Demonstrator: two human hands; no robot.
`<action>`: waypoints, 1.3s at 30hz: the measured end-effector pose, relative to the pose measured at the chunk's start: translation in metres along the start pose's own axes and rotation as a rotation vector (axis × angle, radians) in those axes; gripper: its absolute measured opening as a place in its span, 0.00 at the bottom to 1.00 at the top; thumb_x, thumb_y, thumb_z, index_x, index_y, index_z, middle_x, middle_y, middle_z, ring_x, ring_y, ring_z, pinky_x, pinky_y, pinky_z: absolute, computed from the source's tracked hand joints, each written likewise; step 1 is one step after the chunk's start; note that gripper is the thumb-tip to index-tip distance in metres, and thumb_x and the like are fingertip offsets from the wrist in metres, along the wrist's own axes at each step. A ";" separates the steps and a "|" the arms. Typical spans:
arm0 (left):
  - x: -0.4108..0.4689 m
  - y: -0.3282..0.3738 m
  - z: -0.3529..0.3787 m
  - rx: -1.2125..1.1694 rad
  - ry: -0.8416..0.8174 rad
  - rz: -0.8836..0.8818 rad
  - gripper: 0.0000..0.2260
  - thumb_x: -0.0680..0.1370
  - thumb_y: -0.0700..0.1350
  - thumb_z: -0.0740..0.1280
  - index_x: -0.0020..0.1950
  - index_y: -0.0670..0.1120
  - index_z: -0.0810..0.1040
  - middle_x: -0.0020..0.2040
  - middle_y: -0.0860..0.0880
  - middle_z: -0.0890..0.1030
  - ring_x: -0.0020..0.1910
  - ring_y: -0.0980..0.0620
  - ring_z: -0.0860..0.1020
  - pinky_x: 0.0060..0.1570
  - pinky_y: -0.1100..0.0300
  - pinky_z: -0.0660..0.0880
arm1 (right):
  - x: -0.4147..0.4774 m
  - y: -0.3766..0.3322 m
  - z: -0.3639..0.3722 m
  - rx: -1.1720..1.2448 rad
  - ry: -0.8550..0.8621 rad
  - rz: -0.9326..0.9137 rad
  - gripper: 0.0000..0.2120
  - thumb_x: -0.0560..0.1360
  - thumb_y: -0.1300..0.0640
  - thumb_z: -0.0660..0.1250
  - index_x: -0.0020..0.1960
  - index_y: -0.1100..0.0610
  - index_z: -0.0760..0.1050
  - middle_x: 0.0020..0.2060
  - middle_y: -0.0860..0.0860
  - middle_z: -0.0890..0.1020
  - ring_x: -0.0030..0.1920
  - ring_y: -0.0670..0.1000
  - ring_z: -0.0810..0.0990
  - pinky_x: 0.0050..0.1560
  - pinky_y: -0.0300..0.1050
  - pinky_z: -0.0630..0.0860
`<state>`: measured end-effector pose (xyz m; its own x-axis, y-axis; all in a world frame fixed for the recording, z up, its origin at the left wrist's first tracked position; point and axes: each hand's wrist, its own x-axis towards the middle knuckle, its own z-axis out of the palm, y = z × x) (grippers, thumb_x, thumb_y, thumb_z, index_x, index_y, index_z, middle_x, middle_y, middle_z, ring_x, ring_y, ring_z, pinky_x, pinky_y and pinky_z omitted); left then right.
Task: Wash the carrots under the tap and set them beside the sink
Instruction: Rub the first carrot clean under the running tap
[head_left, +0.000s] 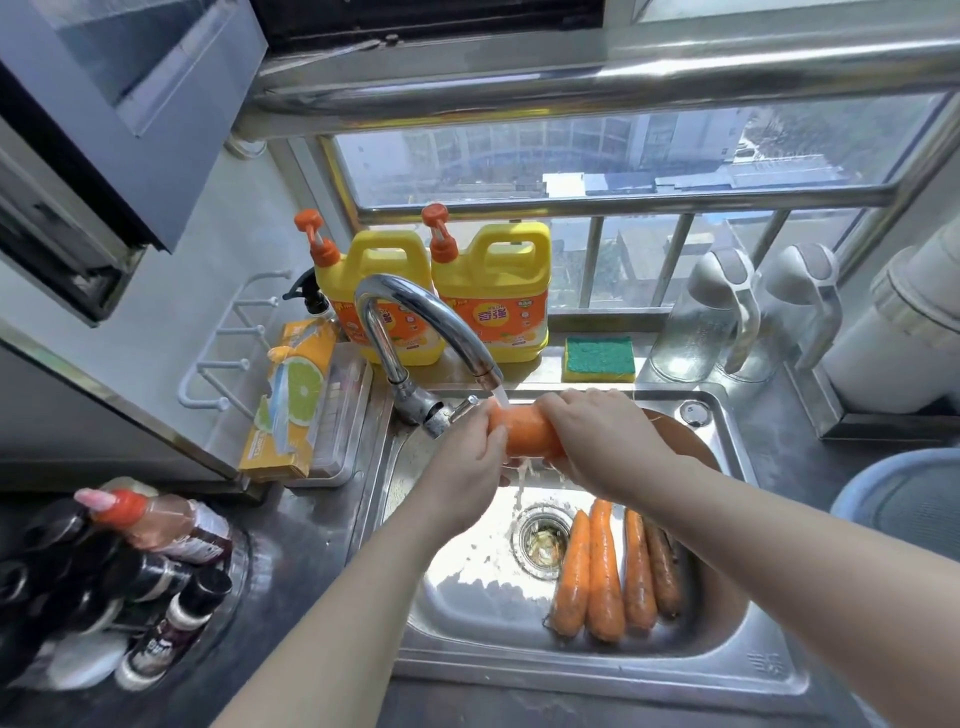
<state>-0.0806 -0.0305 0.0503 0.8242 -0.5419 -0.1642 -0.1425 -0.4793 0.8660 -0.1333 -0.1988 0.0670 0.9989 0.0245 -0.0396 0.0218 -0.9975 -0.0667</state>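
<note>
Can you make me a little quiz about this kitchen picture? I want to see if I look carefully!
1. True or false: the left hand and right hand both hold one carrot under the running tap.
2. How many other carrots lie in the sink?
3. What sits just right of the yellow bottles? A) sponge B) cup C) spoon

Key: 1 true; 2 four; 3 A.

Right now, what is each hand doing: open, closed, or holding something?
Left hand: gripping one end of the carrot.
Right hand: gripping the same carrot's other end.
</note>
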 end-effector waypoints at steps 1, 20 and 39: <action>-0.001 0.000 0.001 0.038 0.024 0.013 0.12 0.86 0.46 0.54 0.67 0.47 0.70 0.54 0.46 0.77 0.48 0.50 0.80 0.43 0.63 0.79 | 0.000 -0.001 0.000 -0.005 0.011 -0.002 0.17 0.78 0.47 0.66 0.64 0.52 0.70 0.55 0.51 0.80 0.53 0.56 0.79 0.53 0.50 0.71; -0.002 0.004 0.004 -0.073 0.040 0.054 0.11 0.86 0.44 0.54 0.66 0.53 0.69 0.52 0.44 0.79 0.46 0.47 0.82 0.43 0.64 0.78 | 0.002 0.002 -0.008 -0.004 -0.017 0.034 0.17 0.78 0.47 0.66 0.63 0.52 0.70 0.55 0.51 0.80 0.54 0.56 0.79 0.55 0.52 0.72; -0.004 0.004 -0.001 -0.490 -0.004 -0.143 0.16 0.83 0.44 0.66 0.69 0.55 0.70 0.60 0.48 0.78 0.52 0.48 0.81 0.62 0.48 0.79 | 0.005 -0.004 -0.007 0.008 0.008 0.039 0.15 0.78 0.49 0.67 0.62 0.52 0.70 0.54 0.51 0.80 0.54 0.56 0.78 0.55 0.51 0.71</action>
<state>-0.0844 -0.0298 0.0550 0.8144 -0.4976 -0.2984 0.2465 -0.1689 0.9543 -0.1281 -0.1952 0.0739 0.9993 -0.0150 -0.0344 -0.0175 -0.9972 -0.0730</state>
